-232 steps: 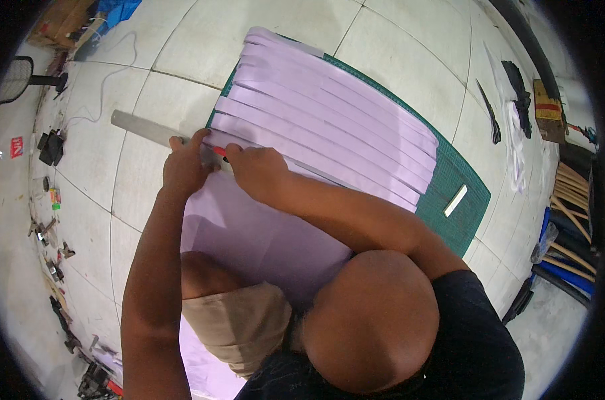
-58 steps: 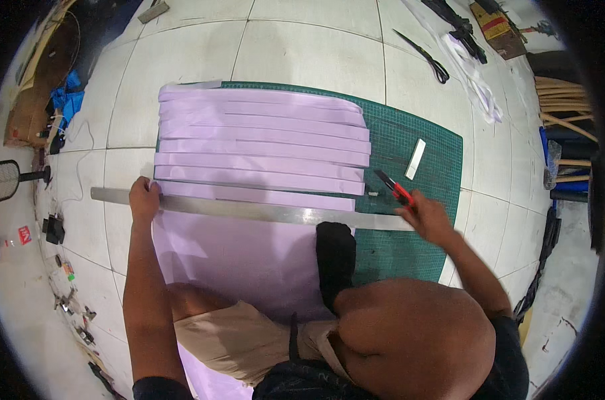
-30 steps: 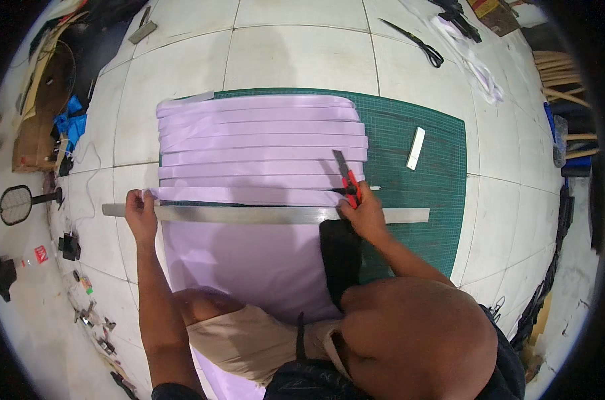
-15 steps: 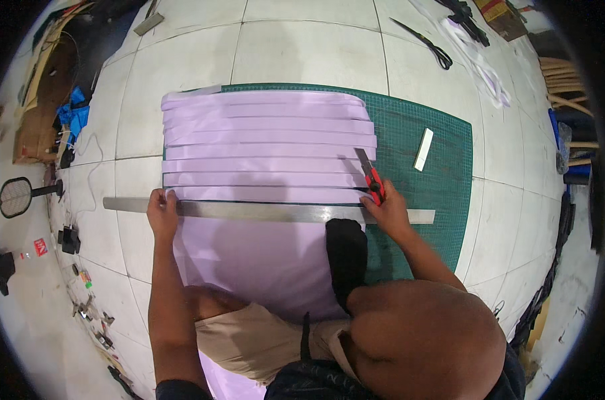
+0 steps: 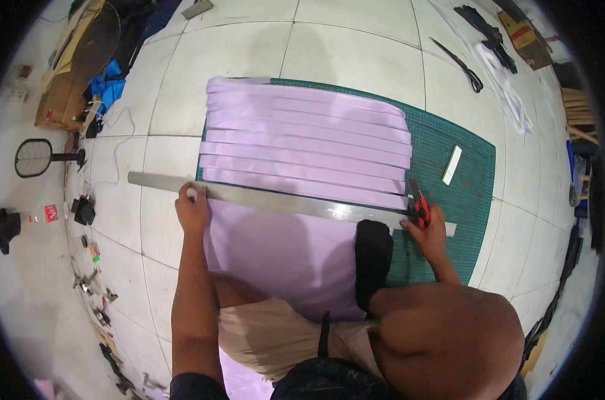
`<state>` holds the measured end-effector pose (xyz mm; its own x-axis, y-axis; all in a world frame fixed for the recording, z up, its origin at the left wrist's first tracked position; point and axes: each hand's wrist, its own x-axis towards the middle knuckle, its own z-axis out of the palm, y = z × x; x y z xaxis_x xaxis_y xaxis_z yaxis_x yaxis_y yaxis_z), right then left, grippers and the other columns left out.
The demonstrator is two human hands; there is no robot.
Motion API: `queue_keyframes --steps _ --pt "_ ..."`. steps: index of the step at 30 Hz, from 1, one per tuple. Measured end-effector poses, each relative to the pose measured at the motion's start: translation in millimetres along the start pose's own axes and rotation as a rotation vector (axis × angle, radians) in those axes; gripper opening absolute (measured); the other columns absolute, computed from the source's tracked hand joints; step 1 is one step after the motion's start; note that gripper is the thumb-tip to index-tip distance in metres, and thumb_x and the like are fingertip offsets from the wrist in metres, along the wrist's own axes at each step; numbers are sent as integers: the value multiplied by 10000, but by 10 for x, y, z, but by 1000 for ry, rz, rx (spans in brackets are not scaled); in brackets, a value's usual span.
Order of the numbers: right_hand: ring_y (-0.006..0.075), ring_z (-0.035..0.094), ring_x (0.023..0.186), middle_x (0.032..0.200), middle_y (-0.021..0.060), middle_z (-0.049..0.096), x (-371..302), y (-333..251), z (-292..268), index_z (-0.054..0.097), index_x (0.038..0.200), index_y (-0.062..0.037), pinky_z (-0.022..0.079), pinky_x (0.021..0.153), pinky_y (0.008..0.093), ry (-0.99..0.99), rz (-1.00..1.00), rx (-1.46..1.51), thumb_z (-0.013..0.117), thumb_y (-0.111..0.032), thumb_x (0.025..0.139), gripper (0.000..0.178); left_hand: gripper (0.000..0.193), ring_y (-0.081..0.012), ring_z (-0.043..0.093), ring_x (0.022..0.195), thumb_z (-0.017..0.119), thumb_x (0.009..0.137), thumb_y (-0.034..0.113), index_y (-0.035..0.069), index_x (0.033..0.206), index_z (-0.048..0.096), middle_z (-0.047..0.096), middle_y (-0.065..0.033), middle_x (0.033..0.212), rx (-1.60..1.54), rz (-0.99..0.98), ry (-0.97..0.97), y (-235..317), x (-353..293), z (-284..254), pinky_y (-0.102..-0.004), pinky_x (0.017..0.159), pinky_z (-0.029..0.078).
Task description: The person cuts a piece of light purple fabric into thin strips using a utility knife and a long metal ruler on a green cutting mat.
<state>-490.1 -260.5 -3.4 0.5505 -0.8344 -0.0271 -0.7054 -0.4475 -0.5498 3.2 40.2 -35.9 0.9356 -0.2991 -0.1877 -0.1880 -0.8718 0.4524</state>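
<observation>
White tile floor (image 5: pixel 356 57), green mat (image 5: pixel 476 173). Left grip (image 5: pixel 193 208) has moved off lowest lilac strip (image 5: pixel 316 187) onto metal ruler (image 5: pixel 276 200), can't tell if pinching; right grip (image 5: pixel 432 233) clasps red cutter (image 5: pixel 420 209), thumb at ruler. Strip now lies released, just beyond both grips.

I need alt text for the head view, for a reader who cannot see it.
A person's left hand and right hand are at a long metal ruler lying across a lilac sheet; the right also holds a red-and-black knife. Beyond the ruler, lilac strips lie on a green cutting mat.
</observation>
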Motion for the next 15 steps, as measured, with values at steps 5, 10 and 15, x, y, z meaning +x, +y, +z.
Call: queue_keyframes --steps 5,10,15 --pt "392 555 1031 1076 185 559 -166 162 -135 533 1136 -29 466 868 471 -98 42 -48 888 -244 665 628 674 -385 637 1046 701 865 432 -6 1333 496 641 -273 1138 -111 -145 86 187 0 -29 -437 906 494" --pt "403 557 1007 1043 197 555 -124 218 -131 525 1133 -35 466 844 483 -220 54 -175 883 -248 669 624 865 -385 595 1175 795 793 393 -99 1367 376 590 -308 1237 -193 -248 183 121 172 -76 -419 1013 471" --pt "394 564 966 1020 204 559 -18 252 -170 518 1124 -29 465 830 478 -277 52 -132 879 -272 650 643 856 -331 607 1131 836 762 338 -159 1309 405 591 -278 1247 -489 -458 233 147 262 29 -388 968 489"
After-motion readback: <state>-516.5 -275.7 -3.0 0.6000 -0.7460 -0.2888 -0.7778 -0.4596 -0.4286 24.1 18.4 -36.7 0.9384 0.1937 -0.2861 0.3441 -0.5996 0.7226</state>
